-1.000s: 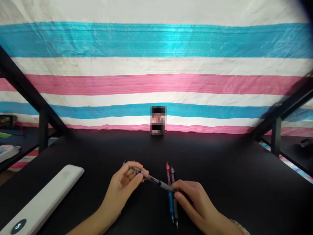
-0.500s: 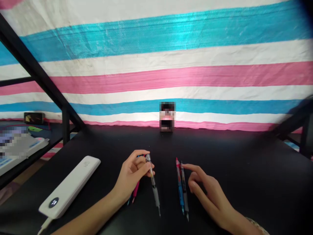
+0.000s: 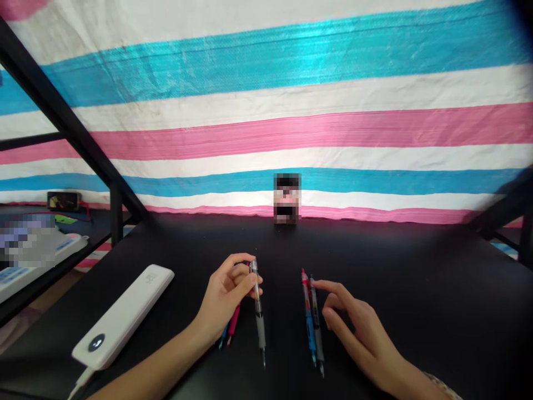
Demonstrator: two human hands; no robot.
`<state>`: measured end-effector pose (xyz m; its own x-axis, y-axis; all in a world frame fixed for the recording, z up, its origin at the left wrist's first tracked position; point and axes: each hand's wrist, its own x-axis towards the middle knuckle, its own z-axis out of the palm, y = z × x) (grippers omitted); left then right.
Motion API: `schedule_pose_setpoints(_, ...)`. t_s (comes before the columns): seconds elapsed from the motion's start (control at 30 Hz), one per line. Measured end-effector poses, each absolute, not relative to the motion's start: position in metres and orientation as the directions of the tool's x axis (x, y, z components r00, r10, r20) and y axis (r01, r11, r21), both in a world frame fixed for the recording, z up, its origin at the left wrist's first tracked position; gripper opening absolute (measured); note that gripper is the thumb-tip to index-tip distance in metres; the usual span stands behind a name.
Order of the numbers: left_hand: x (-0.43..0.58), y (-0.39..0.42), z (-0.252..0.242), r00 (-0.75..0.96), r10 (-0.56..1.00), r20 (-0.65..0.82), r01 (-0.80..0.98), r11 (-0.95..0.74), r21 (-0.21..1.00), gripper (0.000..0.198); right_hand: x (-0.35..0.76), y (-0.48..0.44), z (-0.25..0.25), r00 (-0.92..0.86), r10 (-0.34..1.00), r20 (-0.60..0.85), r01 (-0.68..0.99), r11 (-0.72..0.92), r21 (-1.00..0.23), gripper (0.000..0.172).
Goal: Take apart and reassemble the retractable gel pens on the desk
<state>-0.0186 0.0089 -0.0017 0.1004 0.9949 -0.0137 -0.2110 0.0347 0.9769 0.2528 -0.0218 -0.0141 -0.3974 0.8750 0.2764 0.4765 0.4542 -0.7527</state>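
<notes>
— Two hands are over the black table (image 3: 416, 278). What does the left hand (image 3: 225, 297) hold?

— It pinches the top end of a clear pen with a grey grip (image 3: 259, 311) between thumb and fingers. The pen points toward the person and lies just to the right of this hand. I cannot tell if its tip rests on the table.

— Is something under that hand?

— Yes, a pink pen (image 3: 234, 322) and a blue one beside it come out below the palm. They lie on the table, partly hidden by the hand.

— And the right hand (image 3: 358, 328)?

— It holds nothing. The fingers are loosely spread, and the index finger reaches to the top end of a grey pen (image 3: 316, 322). It is touching it or almost; I cannot say which. A blue pen with a red top (image 3: 308, 314) lies just beside the grey one, on its left, both parallel.

— What else is there?

— A white power bank (image 3: 125, 314) lies at the left, well apart from the pens, and a striped sheet (image 3: 266, 128) hangs behind the table.
</notes>
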Motion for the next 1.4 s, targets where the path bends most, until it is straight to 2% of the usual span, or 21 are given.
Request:
schedule_pose_setpoints(0.27, -0.019, 0.010, 0.002, 0.103, 0.995, -0.009, -0.209, 0.031, 0.977, 0.036, 0.252, -0.021, -0.015, -0.388, 0.871, 0.301, 0.492, 0.472, -0.732, 0.028)
schedule_pose_setpoints(0.43, -0.021, 0.010, 0.002, 0.090, 0.996, 0.010, -0.192, 0.008, 0.981, 0.027, 0.252, -0.021, -0.014, -0.391, 0.868, 0.305, 0.500, 0.479, -0.722, 0.027)
schedule_pose_setpoints(0.83, -0.036, 0.023, 0.009, 0.027, 0.998, 0.052, -0.082, -0.050, 0.995, 0.029, 0.252, -0.022, -0.010, -0.388, 0.859, 0.335, 0.503, 0.502, -0.704, 0.027)
schedule_pose_setpoints(1.0, -0.033, 0.025, 0.011, 0.064, 0.996, 0.056, 0.086, -0.061, 0.994, 0.032, 0.252, -0.021, -0.007, -0.379, 0.855, 0.354, 0.511, 0.512, -0.691, 0.026)
schedule_pose_setpoints(1.13, -0.032, 0.028, 0.009, 0.081, 0.989, 0.127, 0.293, -0.145, 0.945, 0.031, 0.252, -0.021, -0.007, -0.375, 0.855, 0.358, 0.522, 0.514, -0.680, 0.026)
schedule_pose_setpoints(1.27, -0.030, 0.028, 0.008, 0.123, 0.970, 0.210, 0.519, -0.243, 0.820, 0.035, 0.252, -0.021, -0.007, -0.380, 0.853, 0.358, 0.517, 0.516, -0.683, 0.026)
schedule_pose_setpoints(1.4, -0.028, 0.030, 0.001, 0.181, 0.952, 0.248, 0.682, -0.303, 0.666, 0.027, 0.252, -0.020, -0.006, -0.373, 0.860, 0.349, 0.513, 0.504, -0.695, 0.026)
